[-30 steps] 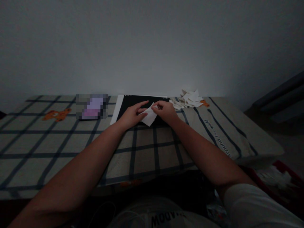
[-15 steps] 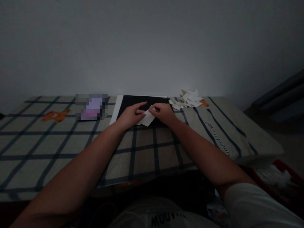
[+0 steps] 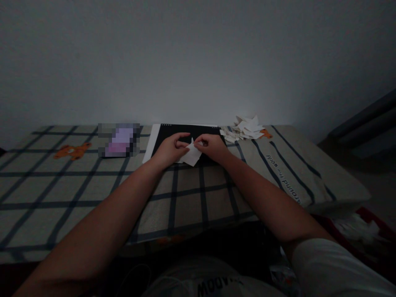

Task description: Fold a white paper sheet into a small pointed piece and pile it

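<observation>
Over the black mat (image 3: 185, 131), both hands' fingers (image 3: 182, 144) pinched shut on one small white paper (image 3: 192, 155).

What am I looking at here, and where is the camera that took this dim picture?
There is no machine: a camera worn on a person's head looks down at their own two bare arms. The left hand and right hand pinch a small white paper piece between them, over a black board. That lies on a checked cloth with an orange bear print. To the right sits a pile of white paper scraps; to the left, a blurred-out patch.
</observation>
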A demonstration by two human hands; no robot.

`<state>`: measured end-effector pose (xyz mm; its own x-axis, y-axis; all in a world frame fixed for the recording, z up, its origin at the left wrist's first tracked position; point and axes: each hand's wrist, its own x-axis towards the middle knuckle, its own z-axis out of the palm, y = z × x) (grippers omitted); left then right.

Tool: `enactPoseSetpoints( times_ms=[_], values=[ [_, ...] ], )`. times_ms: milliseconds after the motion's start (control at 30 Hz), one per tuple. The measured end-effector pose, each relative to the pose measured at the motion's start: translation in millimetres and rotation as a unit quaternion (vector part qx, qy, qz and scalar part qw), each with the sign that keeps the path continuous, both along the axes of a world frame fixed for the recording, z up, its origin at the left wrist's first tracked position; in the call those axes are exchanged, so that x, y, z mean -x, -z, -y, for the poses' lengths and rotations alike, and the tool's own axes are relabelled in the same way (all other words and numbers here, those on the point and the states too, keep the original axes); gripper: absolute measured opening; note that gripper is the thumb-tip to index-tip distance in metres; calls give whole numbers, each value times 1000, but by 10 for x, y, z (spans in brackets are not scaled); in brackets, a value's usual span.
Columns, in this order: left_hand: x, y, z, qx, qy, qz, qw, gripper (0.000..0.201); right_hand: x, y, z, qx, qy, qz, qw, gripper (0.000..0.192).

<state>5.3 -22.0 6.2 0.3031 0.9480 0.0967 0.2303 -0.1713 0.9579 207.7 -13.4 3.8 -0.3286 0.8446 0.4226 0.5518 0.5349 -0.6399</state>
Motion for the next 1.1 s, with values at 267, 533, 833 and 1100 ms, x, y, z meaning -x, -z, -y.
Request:
enactPoseSetpoints(
  times_ms=[267, 533, 833, 1100],
  values=[
    [10, 49, -42, -28, -10, -27, 999, 66, 2, 29, -28, 27, 20, -41, 999, 7],
    [-5, 56, -37, -28, -5, -4, 1000, 71, 20, 11, -10, 24, 27, -42, 998, 8],
    [-19, -11, 20, -64, -84, -47, 993, 59, 48, 122, -67, 52, 38, -111, 992, 35],
    [-77, 31, 4, -89, -72, -9, 993, 56, 87, 275, -162, 126, -2, -215, 969, 61]
  ],
)
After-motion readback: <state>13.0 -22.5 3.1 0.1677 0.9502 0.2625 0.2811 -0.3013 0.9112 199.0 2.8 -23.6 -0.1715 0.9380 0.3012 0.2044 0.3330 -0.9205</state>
